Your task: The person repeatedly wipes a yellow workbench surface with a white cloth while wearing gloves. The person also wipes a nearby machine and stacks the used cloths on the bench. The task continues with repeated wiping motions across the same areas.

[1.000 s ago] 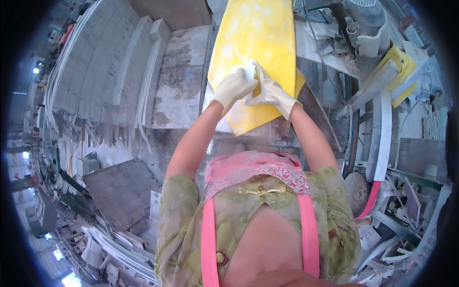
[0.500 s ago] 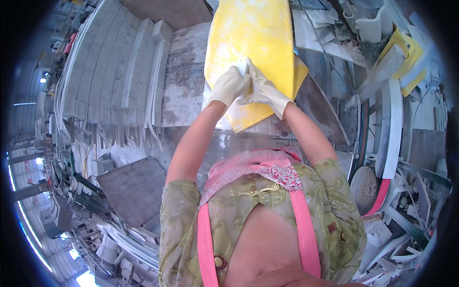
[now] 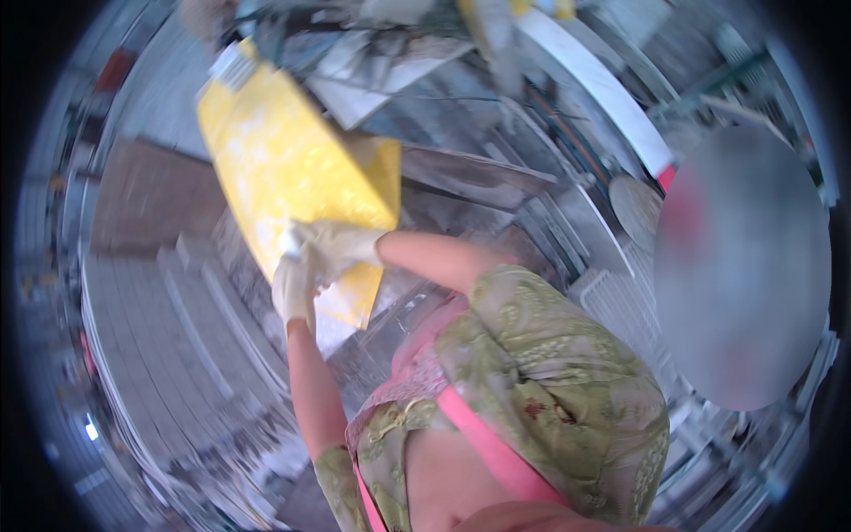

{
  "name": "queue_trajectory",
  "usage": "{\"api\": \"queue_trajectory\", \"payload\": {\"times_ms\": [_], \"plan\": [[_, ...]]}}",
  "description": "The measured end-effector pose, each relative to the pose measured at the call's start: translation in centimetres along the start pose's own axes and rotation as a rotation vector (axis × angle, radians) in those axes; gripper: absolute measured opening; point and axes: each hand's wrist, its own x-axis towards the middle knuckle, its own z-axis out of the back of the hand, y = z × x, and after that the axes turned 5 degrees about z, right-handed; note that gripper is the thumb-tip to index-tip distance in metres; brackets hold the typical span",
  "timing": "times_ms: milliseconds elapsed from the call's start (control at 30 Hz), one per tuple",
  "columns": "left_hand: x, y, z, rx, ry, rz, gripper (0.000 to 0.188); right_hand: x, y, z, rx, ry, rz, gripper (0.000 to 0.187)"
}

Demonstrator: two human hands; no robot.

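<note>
A long yellow sheet (image 3: 292, 168), smeared with white dust, lies over a worn work surface, one pointed corner hanging toward me. Close to its near end, my left hand (image 3: 295, 285) and my right hand (image 3: 341, 246) meet, both in off-white gloves. A small white piece (image 3: 290, 242) shows between their fingers, its lower part covered by the gloves. Both hands are closed around it, low over the sheet. Motion blur softens the fingertips. At the sheet's far end sits a white ribbed block (image 3: 233, 68).
Grey-white slats (image 3: 160, 337) lie stacked to the left, beside a brown board (image 3: 146, 199). Broken slabs (image 3: 381, 75) fill the far side. A long white strip (image 3: 603, 89) curves along the right, near a round stone-like disc (image 3: 636, 206). A blurred grey oval (image 3: 745, 266) hides the right side.
The view has swung round, so the sheet and both hands appear farther left and tilted. The sheet's far end with the ribbed block has come into view. My hands still hold the white piece.
</note>
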Motion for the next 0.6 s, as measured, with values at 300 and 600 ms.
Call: {"api": "queue_trajectory", "payload": {"times_ms": [300, 600], "plan": [[-1.1, -0.7, -1.8, 0.095, -0.219, 0.075, 0.052, -11.9, 1.5, 13.1, -0.240, -0.425, 0.346, 0.059], [0.3, 0.1, -2.4, 0.109, -0.251, 0.098, 0.058, -50.3, 2.2, 35.4, -1.059, -0.490, -0.906, 0.071]]}}
